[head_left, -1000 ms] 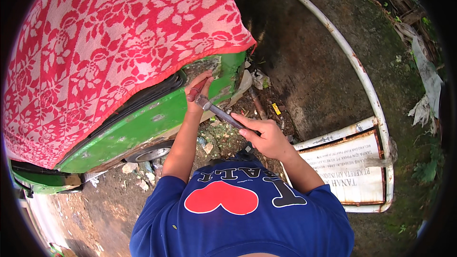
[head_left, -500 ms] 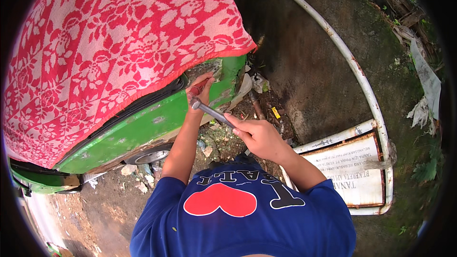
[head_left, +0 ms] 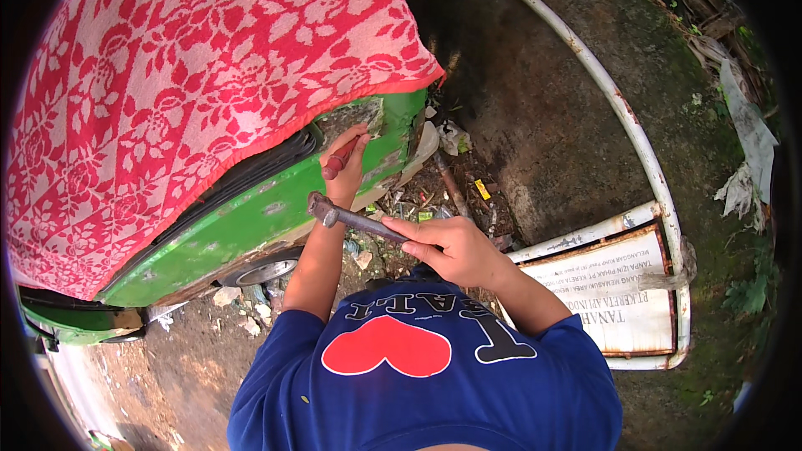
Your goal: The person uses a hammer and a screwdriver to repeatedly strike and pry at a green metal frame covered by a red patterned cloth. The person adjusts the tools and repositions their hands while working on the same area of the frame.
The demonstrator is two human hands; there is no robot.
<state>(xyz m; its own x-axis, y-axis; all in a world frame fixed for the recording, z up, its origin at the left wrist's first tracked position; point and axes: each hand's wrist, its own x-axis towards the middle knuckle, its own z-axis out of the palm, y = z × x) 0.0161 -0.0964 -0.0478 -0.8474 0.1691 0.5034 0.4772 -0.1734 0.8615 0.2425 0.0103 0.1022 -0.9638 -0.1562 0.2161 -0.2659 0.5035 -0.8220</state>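
Observation:
My left hand (head_left: 352,177) is wrapped round a red-handled tool (head_left: 336,165), close against the rear corner of a green car body (head_left: 242,230). The tool's blade is hidden, so I cannot tell its exact kind. It points up toward a grey, stripped patch (head_left: 355,117) in the green paint. In my right hand (head_left: 459,249) is a hammer (head_left: 368,224), gripped by its metal shaft. The rusty hammer head is apart from the red handle's butt end, a little nearer to me, over my left wrist.
A red-and-pink floral blanket (head_left: 209,75) covers the car's top. Rubble and litter (head_left: 251,305) lie beside the wheel (head_left: 263,271). At the right, a rusty white curved pipe frame (head_left: 614,104) holds a white sign panel (head_left: 614,296) on the dark ground.
The hammer head has drawn back toward me, away from the red handle, and its shaft lies flatter. My left hand keeps its grip at nearly the same spot on the car.

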